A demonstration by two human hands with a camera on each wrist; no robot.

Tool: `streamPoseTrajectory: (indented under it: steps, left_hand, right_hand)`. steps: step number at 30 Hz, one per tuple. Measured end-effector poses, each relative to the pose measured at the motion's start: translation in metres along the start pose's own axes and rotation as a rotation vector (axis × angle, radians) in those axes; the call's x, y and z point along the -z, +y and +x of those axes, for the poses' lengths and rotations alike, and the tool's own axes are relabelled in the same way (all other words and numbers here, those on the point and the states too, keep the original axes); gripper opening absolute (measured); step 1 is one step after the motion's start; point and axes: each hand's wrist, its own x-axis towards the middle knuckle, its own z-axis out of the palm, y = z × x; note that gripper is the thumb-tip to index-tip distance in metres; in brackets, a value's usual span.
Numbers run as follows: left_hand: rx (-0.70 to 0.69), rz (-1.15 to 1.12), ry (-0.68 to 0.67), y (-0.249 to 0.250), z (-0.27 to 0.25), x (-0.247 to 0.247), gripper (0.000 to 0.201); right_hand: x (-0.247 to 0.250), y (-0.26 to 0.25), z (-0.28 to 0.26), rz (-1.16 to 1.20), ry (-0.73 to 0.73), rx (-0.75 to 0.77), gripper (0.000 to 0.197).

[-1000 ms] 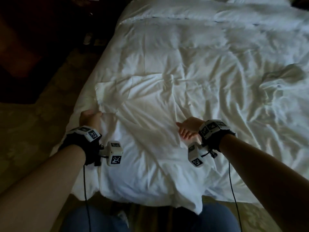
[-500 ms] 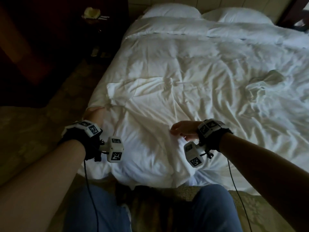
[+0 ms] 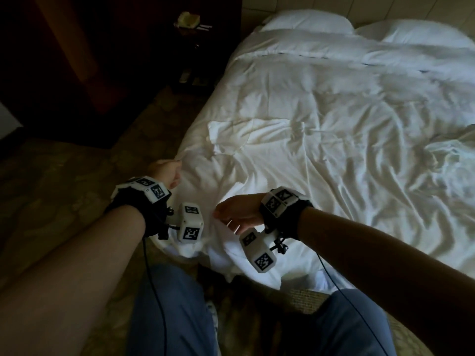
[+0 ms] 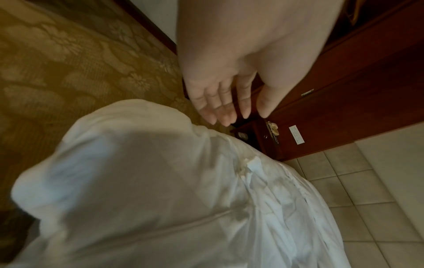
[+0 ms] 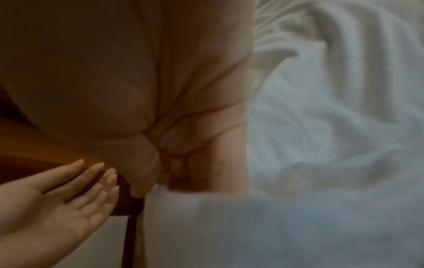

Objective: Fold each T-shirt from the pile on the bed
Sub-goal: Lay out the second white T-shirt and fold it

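Looking down onto a white T-shirt (image 3: 257,181) laid out on the near left corner of the bed (image 3: 359,86), white on white and hard to trace at the edges. Runs lengthwise away from the person, with the hem end draped over the foot of the mattress by the knees, the shoulder end further up the bed, and one sleeve (image 3: 226,132) sticking out toward the left edge. Lies directly ahead of both hands, so no reaching across needed.

As for the left hand (image 3: 165,173): hovering at the left edge of the bed, just beside the shirt's left side and nearer than that sleeve. Seen in the left wrist view with fingers (image 4: 220,107) straight and loosely together, gripping nothing, clear of the cloth.

As for the right hand (image 3: 239,214): over the lower middle of the shirt, nearer the hem. Seen in the right wrist view with fingers (image 5: 176,163) curled in against the thumb. Too blurred to tell whether any cloth is pinched there.

Judging by the layout, at the start of a lengthwise fold. Probably means taking the left side and sleeve and bringing them in across the long axis. Favours the left hand, nearer to sleeve and side edge, and leaves the right to pin or lift the hem end. Worth guarding against catching bedding along with shirt, given the matching white.

Further right on the bed, well apart, a crumpled pale heap (image 3: 447,150), possibly more shirts, though not clear enough to say.
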Motion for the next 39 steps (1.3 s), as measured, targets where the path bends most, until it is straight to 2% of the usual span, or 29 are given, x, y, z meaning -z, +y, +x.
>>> streamPoseTrajectory:
  steps: [3,5,8,10,14,15,18,20,22,24,27,29,31,33,35,37,39]
  left_hand:
    - [0.026,0.027,-0.016,-0.004,-0.002,0.002,0.025]
    - [0.056,0.046,-0.044,-0.006,0.001,0.001,0.024]
    - [0.083,0.045,-0.088,-0.010,0.004,-0.004,0.017]
    - [0.104,0.047,-0.120,-0.013,0.004,-0.010,0.014]
    - [0.169,0.048,-0.170,-0.018,0.006,-0.027,0.016]
    - [0.181,0.046,-0.183,-0.019,0.007,-0.033,0.017]
    - [0.147,0.051,-0.234,-0.025,0.008,-0.055,0.016]
    - [0.123,0.089,-0.294,-0.028,0.005,-0.070,0.013]
    - [0.098,0.118,-0.329,-0.031,0.005,-0.082,0.010]
    - [0.069,0.157,-0.345,-0.033,0.007,-0.091,0.012]
    - [0.005,0.291,-0.366,-0.033,0.013,-0.105,0.031]
    - [-0.039,0.453,-0.348,-0.034,0.017,-0.109,0.044]
    - [-0.071,0.523,-0.325,-0.033,0.021,-0.111,0.041]
    - [-0.072,0.512,-0.290,-0.032,0.027,-0.106,0.034]
    - [-0.032,0.545,-0.271,-0.035,0.034,-0.096,0.032]
    - [-0.005,0.593,-0.286,-0.038,0.036,-0.086,0.030]
    - [-0.017,0.642,-0.274,-0.040,0.038,-0.082,0.023]
  right_hand:
    - [-0.007,-0.002,0.002,-0.029,-0.101,-0.053,0.021]
    - [-0.006,-0.001,0.000,-0.047,-0.158,-0.093,0.030]
    - [0.010,-0.001,-0.004,0.029,-0.100,-0.102,0.036]
    - [0.025,0.001,-0.003,0.092,0.049,-0.050,0.032]
    - [0.065,0.012,0.001,0.231,0.524,0.006,0.024]
    - [0.078,0.019,0.004,0.211,0.663,-0.022,0.023]
    - [0.117,0.045,0.005,-0.111,1.021,-0.218,0.033]
    - [0.135,0.064,-0.003,-0.047,1.140,-0.329,0.041]
    - [0.148,0.084,-0.006,0.020,1.110,-0.383,0.042]
    - [0.155,0.097,-0.003,0.107,1.057,-0.343,0.037]
    - [0.158,0.106,-0.002,0.124,1.021,-0.340,0.043]
    - [0.160,0.108,-0.001,0.173,1.010,-0.317,0.038]
    - [0.163,0.111,0.000,0.195,1.060,-0.305,0.030]
    - [0.164,0.112,-0.006,0.146,1.109,-0.326,0.025]
    - [0.164,0.116,-0.011,-0.070,1.041,-0.379,0.022]
    - [0.158,0.114,-0.013,-0.354,0.934,-0.426,0.028]
    - [0.159,0.115,-0.005,-0.429,0.873,-0.503,0.038]
